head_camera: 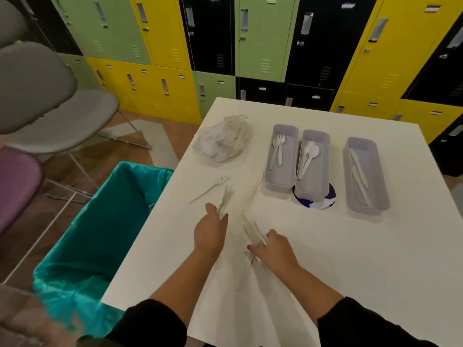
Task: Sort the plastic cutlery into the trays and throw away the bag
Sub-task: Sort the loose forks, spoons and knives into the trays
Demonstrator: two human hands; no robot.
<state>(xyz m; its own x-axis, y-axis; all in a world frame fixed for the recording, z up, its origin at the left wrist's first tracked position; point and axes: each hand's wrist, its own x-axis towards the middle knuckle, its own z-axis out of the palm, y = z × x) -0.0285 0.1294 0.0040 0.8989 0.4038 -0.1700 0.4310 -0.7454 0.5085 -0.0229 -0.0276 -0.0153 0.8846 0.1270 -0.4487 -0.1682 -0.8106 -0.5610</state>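
White table (325, 246), both hands curled round cutlery: left hand (210, 231) forks (225, 200), right hand (271, 249) knives (251, 229).

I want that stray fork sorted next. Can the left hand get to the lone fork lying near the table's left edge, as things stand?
Probably yes. The lone fork lies in the open on the table, just ahead and left of the left hand, with nothing between them. But that hand already holds some cutlery, which may hamper picking it up.

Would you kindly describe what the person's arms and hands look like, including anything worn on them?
Both arms wear black sleeves pushed up, leaving the forearms bare. The left hand and right hand are bare, with no gloves, rings or watch visible. A fingernail on the left hand looks dark, possibly polished.
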